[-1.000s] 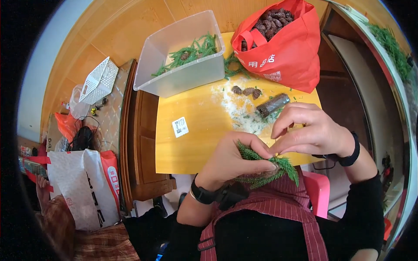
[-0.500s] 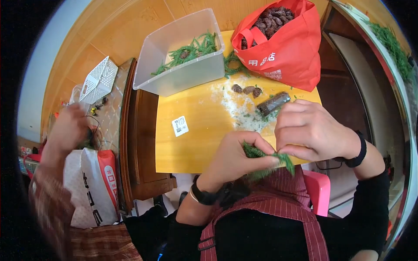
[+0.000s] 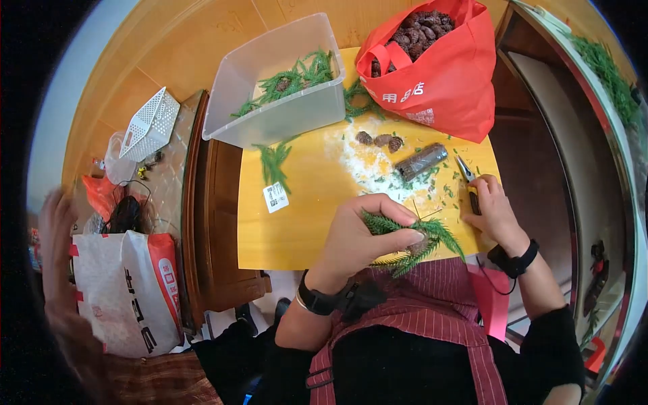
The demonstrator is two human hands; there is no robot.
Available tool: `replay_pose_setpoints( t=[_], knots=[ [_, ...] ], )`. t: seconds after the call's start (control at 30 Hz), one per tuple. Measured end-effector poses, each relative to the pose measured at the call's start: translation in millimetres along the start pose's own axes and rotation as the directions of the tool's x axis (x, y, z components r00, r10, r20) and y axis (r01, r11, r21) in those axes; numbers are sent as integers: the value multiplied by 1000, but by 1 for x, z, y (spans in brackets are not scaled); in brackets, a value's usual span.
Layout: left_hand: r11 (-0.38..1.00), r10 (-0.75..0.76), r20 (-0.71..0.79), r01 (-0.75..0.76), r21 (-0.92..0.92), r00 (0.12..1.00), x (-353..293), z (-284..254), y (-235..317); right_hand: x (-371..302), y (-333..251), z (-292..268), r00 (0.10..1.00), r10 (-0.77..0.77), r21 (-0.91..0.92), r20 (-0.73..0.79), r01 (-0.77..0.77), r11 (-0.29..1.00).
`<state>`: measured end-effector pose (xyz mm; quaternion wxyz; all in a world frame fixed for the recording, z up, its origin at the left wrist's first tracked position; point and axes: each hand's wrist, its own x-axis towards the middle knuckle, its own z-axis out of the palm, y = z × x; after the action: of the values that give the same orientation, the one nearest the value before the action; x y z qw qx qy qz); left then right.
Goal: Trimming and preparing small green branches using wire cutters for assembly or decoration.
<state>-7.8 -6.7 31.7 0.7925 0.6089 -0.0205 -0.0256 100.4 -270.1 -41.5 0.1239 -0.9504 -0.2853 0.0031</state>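
Observation:
Near the front of the yellow table, my left hand [image 3: 368, 236] pinches a green artificial pine sprig [image 3: 439, 237] between thumb and fingers. A small brownish thing, partly hidden, sits among its needles by the thumb tip, and thin wire ends stick up there. My right hand [image 3: 496, 209] is at the table's right edge, its fingers curled over the yellow-and-black handles of pliers [image 3: 470, 183], which lie with their jaws pointing away from me. Just beyond my hands are a dark cylindrical roll [image 3: 422, 160] and several loose pine cones [image 3: 383, 140].
White powder [image 3: 364, 170] and green bits are scattered on the yellow table [image 3: 304, 236]. At the back stand a clear plastic bin [image 3: 277, 118] with sprigs and a red bag [image 3: 439, 88] of pine cones. Another sprig [image 3: 273, 165] lies left, by a white label [image 3: 275, 196]. A co-worker's blurred arm [image 3: 61, 270] is far left.
My right hand has left the sprig and moved right onto the pliers. Another sprig now lies on the table's left side. The co-worker's hand has drawn back left.

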Motion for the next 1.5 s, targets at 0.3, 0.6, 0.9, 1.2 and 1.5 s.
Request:
replay_pose_setpoints(
  t=[0.3,0.6,0.9,1.2,1.5],
  knots=[
    [988,-64,43,69,-137,997,2,-4,1,1,22,-8,989,148,173,-25,-142,975],
    [990,-72,65,79,-117,995,2,-6,4,-41,8,-17,803,-39,586,595,-467,-662],
    [995,-39,47,43,-87,998,0,-12,3,-52,-55,-32,841,-382,89,384,-445,-891],
    [989,-12,41,18,-148,999,-6,-21,3,-5,-60,-110,899,-437,490,17,374,787],
    [992,-22,63,30,-123,998,-6,-20,7,5,-64,-117,848,-527,437,55,454,776]
  ],
)
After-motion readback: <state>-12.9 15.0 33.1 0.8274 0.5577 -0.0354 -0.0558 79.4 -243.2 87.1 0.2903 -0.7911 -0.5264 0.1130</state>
